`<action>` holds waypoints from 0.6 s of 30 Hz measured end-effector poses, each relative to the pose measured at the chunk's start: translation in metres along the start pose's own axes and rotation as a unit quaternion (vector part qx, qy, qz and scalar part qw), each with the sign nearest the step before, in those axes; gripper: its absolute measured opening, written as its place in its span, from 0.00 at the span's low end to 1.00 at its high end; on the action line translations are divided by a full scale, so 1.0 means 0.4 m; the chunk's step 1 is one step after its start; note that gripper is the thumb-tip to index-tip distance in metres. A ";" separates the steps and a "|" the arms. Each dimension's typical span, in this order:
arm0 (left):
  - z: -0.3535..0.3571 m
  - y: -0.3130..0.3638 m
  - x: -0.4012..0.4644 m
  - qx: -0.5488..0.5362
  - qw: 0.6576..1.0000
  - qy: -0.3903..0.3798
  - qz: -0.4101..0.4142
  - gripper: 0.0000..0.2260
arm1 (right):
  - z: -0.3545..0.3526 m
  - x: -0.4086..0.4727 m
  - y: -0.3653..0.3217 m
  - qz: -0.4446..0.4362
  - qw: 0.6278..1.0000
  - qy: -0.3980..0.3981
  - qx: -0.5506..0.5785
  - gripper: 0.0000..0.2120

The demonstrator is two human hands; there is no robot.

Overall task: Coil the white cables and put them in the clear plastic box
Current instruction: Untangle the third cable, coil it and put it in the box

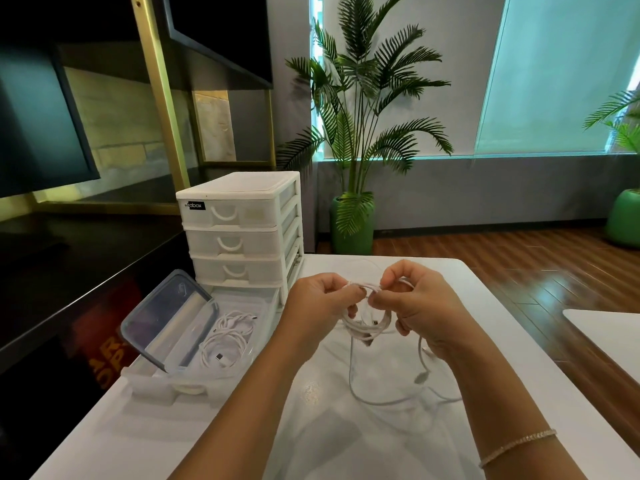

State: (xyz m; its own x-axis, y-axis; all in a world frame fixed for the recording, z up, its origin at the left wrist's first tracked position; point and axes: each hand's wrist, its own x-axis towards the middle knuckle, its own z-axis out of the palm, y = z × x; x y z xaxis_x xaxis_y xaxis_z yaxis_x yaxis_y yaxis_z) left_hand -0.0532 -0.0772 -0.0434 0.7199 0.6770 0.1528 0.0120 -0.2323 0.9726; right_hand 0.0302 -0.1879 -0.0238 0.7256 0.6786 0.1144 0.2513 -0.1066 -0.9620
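Both hands hold a white cable (367,323) above the white table (346,438). My left hand (320,299) pinches the coil's left side and my right hand (419,306) pinches its top right. Several loops hang between them, and the loose tail trails down onto the table with a plug end (420,377). To the left stands the clear plastic box (207,368), its lid (166,317) tilted open. Two coiled white cables (225,344) lie inside it.
A white drawer unit (242,233) with three shut drawers stands behind the box, and its bottom drawer is pulled out under the box. A dark counter runs along the left. A potted palm (356,133) stands beyond the table's far edge. Another white table corner (609,330) shows at right.
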 end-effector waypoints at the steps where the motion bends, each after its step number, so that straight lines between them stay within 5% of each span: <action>1: -0.004 0.003 0.000 -0.045 0.998 -0.026 -0.026 0.09 | -0.001 0.000 -0.001 -0.012 1.000 0.005 -0.010 0.09; 8: -0.020 0.010 -0.003 -0.236 0.961 -0.116 -0.081 0.10 | -0.008 0.000 -0.003 -0.080 0.992 0.036 -0.088 0.10; 13: 0.008 0.008 -0.003 -0.248 0.964 -0.065 -0.069 0.11 | 0.014 0.003 0.007 -0.161 0.966 0.090 -0.180 0.13; 18: 0.023 -0.001 0.001 -0.241 0.970 0.003 -0.038 0.12 | 0.031 0.008 0.025 -0.233 0.919 0.151 -0.279 0.04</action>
State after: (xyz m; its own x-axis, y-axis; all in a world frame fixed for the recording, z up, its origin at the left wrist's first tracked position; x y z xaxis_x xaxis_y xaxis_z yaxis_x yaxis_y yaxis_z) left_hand -0.0467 -0.0833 -0.0454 0.7262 0.6831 0.0778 -0.2623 0.1707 0.9498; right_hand 0.0272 -0.1779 -0.0363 0.5803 0.5209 0.6260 0.8076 -0.2688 -0.5249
